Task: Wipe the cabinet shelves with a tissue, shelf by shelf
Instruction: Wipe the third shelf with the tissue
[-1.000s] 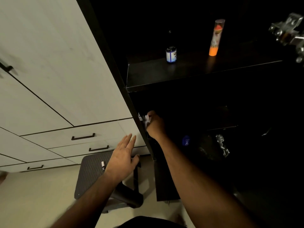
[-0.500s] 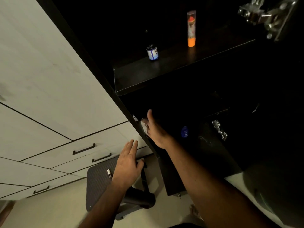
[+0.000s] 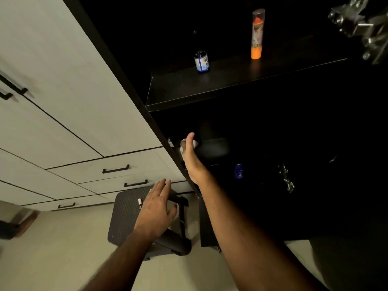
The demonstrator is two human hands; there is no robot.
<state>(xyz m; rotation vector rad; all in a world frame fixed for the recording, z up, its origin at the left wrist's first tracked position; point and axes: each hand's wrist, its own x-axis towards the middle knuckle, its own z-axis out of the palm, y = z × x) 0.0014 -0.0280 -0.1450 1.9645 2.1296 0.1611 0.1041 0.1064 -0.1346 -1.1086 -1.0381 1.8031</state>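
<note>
Flattening out against the cabinet's inner left wall, the right hand (image 3: 192,156) now shows straight fingers and an extended thumb, with the tissue (image 3: 183,148) pressed under the palm; a second ago that hand was bunched in a fist round the wad, so grip has switched from clutching to a flat press. Tissue sits just inside the front edge, below the upper shelf (image 3: 231,82) and at the level of the dim lower shelf (image 3: 214,147), only its white edges visible around the hand. Whether the tissue touches the shelf board or only the side panel cannot be told in this light. Left hand (image 3: 156,208) hangs spread and idle over the step stool (image 3: 126,215), holding nothing, and has shifted only slightly. Small jar (image 3: 201,61) and orange tube (image 3: 257,34) are upright on the upper shelf, well apart; a blue bottle (image 3: 239,171) sits lower down. Likely reading: wiping stroke underway at the lower shelf's left corner, upper shelf probably done or pending, lower ones not yet reached.
</note>
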